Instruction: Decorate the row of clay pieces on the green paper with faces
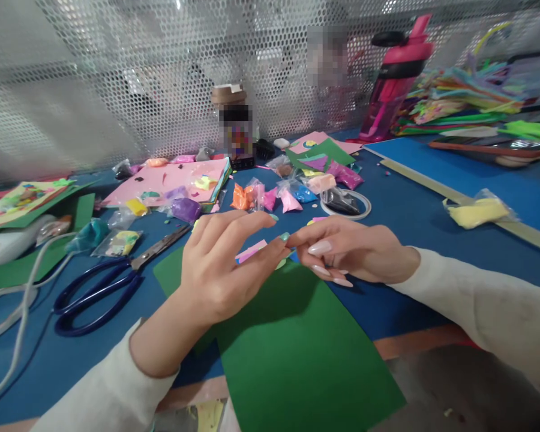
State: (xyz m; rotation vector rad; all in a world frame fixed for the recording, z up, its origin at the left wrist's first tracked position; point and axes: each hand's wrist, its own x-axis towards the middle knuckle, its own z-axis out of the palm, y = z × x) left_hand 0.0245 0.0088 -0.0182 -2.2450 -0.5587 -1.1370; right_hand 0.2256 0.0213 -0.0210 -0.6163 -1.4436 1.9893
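My left hand (220, 264) hovers over a sheet of green paper (297, 348). Its forefinger and thumb are apart, and the thumb tip meets the fingertips of my right hand (351, 249). The right hand's fingers are curled together; whatever may be pinched at their tips is too small to make out. Under the left hand, pink and blue pieces (252, 251) show partly on the far part of the green paper. Left of that hand lies a pair of scissors (117, 282) with dark blue handles.
Several small bags of coloured clay, such as a purple bag (185, 209) and an orange bag (240, 197), lie beyond my hands. A roll of tape (365, 207) lies there too. A pink bottle (393, 84) and a lidded cup (229, 96) stand by the perforated metal screen (171, 90). A white cable (24, 300) runs at left.
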